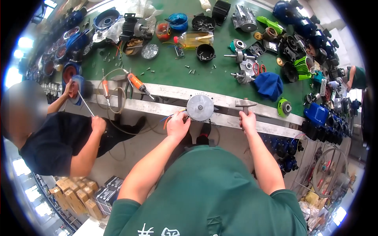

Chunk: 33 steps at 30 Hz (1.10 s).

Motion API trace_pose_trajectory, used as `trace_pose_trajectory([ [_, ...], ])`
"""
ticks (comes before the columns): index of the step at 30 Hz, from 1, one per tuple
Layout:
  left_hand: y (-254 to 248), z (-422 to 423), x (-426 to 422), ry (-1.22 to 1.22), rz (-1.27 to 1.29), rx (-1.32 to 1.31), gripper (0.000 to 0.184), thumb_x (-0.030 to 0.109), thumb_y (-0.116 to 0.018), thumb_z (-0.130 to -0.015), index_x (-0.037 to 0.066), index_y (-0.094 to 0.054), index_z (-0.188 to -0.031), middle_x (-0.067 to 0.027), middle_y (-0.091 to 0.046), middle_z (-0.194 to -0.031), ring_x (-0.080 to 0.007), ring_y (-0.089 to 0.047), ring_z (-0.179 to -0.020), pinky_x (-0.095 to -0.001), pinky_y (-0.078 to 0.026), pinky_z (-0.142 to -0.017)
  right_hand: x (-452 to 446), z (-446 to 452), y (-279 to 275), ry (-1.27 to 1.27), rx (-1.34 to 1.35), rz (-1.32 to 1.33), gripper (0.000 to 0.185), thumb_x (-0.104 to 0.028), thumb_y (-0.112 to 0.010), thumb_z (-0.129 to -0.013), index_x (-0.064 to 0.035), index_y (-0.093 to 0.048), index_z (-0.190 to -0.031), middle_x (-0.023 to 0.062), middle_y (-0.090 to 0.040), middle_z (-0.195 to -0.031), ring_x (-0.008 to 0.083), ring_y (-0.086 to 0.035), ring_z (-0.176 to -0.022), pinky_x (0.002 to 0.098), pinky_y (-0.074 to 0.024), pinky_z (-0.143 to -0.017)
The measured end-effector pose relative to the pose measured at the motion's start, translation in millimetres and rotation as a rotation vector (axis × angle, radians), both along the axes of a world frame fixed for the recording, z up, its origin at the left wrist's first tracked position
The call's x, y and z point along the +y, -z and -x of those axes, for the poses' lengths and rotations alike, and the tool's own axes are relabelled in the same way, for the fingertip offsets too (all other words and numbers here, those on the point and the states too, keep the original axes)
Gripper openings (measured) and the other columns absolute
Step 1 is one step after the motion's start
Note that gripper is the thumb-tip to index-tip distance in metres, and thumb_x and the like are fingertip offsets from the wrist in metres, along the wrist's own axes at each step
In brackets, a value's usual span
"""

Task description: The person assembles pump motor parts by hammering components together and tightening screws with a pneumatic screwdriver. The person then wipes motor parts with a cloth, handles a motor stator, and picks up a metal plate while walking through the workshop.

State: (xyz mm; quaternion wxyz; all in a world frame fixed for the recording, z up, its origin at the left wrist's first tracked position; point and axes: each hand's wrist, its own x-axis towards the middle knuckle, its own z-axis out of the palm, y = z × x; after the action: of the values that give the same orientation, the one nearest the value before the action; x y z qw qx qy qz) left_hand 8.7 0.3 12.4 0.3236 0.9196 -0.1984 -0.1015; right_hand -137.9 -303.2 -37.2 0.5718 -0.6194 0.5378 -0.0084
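Observation:
A round electric motor (200, 107) rests across the pale metal rails at the bench's front edge, its grey end face and central shaft turned up toward me. My left hand (178, 125) is closed at its lower left rim, fingers curled beside several coloured wires (167, 118). How far the fingers wrap round the housing is hidden. To the right, my right hand (248, 122) grips a hammer (245, 103) by its handle. The hammer's metal head lies over the rails, apart from the motor.
Two power screwdrivers (138, 83) with hoses lie left. Behind are a bottle of yellow liquid (195, 39), a blue cloth (269, 85), a green motor flange (284, 107) and loose screws. At left, a co-worker (59, 141) holds a rod against a blue motor part (75, 89).

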Motion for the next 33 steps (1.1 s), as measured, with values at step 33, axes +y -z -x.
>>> trace_pose_trajectory([
  [33, -31, -36, -60, 0.518, -0.348, -0.097, 0.025, 0.031, -0.059, -0.092, 0.008, -0.067, -0.089, -0.0128, -0.069, -0.09, -0.0296, -0.068, -0.091, -0.0442, -0.053, -0.083, 38, -42, -73, -0.912, -0.245, 0.603, 0.025, -0.018, -0.072, -0.079, -0.0004, -0.069, -0.097, 0.0157, -0.065, -0.092, 0.0328, -0.063, -0.093, 0.0415, -0.0515, -0.084],
])
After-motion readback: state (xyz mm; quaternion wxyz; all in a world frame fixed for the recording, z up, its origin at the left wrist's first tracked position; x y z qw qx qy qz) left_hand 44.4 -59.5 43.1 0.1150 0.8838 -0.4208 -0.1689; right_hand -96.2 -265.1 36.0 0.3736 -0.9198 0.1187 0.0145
